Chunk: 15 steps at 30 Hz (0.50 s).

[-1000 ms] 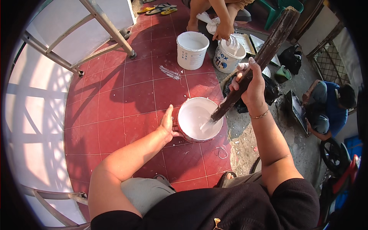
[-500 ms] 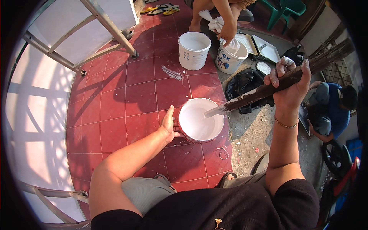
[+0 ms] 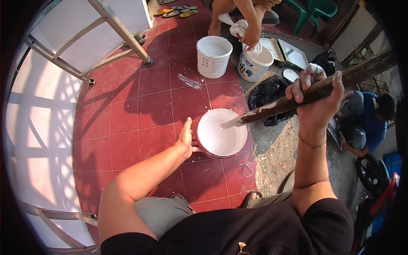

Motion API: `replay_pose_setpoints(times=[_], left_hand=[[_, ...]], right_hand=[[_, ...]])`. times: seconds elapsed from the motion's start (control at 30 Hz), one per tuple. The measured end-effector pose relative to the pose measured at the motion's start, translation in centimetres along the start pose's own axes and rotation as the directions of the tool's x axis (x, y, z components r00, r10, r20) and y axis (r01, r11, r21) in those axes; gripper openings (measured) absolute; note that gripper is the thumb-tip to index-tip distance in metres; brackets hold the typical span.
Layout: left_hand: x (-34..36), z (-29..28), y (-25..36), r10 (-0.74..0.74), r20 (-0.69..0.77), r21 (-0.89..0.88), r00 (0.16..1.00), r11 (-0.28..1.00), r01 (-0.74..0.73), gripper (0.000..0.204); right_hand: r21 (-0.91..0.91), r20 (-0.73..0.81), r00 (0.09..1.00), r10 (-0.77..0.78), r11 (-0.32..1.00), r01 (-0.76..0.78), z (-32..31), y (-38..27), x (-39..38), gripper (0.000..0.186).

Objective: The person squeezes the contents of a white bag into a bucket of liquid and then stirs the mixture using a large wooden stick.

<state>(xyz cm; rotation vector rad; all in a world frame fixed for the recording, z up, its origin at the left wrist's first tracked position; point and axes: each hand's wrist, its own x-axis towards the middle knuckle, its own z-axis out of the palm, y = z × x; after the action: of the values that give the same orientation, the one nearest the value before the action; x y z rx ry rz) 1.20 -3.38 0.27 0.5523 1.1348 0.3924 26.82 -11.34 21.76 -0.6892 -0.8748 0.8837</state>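
A paint bucket (image 3: pixel 222 132) with a reddish outside and white paint inside stands on the red tiles in front of me. My left hand (image 3: pixel 185 137) grips its left side, thumb up and the other fingers partly hidden against the wall. Slanting down from the upper right is a long dark wooden stick (image 3: pixel 289 101), its whitened lower end inside the bucket. My right hand (image 3: pixel 319 91), its fingers smeared with white, is wrapped round this stick well above the rim.
Two white buckets (image 3: pixel 214 57) (image 3: pixel 255 63) stand farther off; another person's hands (image 3: pixel 252 36) hold a white bag over the right one. Paint trays (image 3: pixel 293 53) and a black plastic bag (image 3: pixel 272 95) lie beyond. A person in blue (image 3: pixel 369 121) crouches at right. Metal scaffolding (image 3: pixel 119 34) stands at left.
The stick's lower end has shifted slightly left inside the bucket, and my right hand has moved a little left with it. My left hand stays at the bucket's side.
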Motion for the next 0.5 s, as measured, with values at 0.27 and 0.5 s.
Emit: replay_pose_setpoints(times=[0.27,0.5], left_hand=[[-0.4,0.0,-0.1,0.012,-0.003,0.019,1.000,1.000,-0.012,0.085],[-0.5,0.4,0.5,-0.017,-0.058,-0.022,0.998,1.000,0.016,0.083]], right_hand=[[-0.177,-0.019,0.992,0.126,0.976,-0.127,1.6,6.2,-0.5,0.042],[-0.323,0.128,0.971,0.201,0.934,-0.151,3.9,7.7,0.4,0.034]])
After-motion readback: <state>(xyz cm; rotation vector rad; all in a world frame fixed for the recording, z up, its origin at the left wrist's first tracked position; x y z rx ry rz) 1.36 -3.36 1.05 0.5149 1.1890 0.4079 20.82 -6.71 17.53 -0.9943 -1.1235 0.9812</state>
